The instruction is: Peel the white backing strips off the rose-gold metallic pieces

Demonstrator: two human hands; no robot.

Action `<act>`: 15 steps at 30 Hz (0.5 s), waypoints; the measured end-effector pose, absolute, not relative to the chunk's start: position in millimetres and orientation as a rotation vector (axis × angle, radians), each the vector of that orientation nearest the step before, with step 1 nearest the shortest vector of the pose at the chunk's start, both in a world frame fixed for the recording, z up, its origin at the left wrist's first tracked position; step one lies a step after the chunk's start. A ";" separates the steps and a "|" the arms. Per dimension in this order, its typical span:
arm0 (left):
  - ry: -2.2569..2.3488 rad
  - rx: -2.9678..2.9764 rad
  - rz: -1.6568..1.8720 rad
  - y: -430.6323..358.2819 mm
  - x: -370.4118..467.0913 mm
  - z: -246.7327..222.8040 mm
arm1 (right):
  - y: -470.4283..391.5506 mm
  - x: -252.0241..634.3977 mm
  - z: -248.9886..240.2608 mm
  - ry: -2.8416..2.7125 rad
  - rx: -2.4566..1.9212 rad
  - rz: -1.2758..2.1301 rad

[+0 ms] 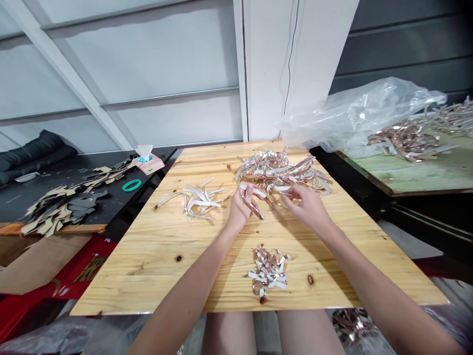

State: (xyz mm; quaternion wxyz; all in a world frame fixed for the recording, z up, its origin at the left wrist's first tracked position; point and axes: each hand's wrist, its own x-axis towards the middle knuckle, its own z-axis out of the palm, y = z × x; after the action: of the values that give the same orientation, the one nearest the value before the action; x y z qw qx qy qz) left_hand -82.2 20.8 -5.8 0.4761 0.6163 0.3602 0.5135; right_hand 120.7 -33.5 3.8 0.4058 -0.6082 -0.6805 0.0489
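My left hand (241, 206) is closed around a shiny rose-gold strip with a white back (253, 190), whose folded end hangs below the fingers. Close to its right, my right hand (307, 204) has thumb and fingers pinched at the end of a white-backed strip (281, 189) at the near edge of the pile. The large tangled pile of rose-gold and white strips (268, 165) lies just beyond both hands. To the left sits a smaller loose heap of pale strips (201, 201). Short curled pieces (269, 268) lie between my forearms.
Everything lies on a wooden tabletop (148, 266). At left, a black table (22, 197) bears dark and tan cut pieces (66, 204), a tissue pack (149, 162) and a green ring (132, 185). At right, clear plastic (354, 116) and more strips (406, 140) cover a green board (410, 175).
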 end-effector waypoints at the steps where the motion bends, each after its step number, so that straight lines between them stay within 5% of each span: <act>1: 0.894 1.538 1.259 18.8 -82.0 -5.1 | -33.8 117.8 1.5 -1.745 -1.596 0.044; 4: 0.954 1.659 1.255 11.5 -80.9 -3.1 | -36.7 107.5 0.1 -1.767 -1.612 -0.074; 15: 0.935 1.936 1.268 -7.8 -78.4 -1.2 | -46.6 92.3 15.6 -1.811 -1.230 0.390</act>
State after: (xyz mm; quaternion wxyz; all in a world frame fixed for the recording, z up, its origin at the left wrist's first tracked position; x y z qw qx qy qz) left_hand -78.4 -7.8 -1.2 0.3173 0.7354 0.3553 0.4819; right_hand 92.3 -46.6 15.6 0.4432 -0.4958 -0.7300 0.1574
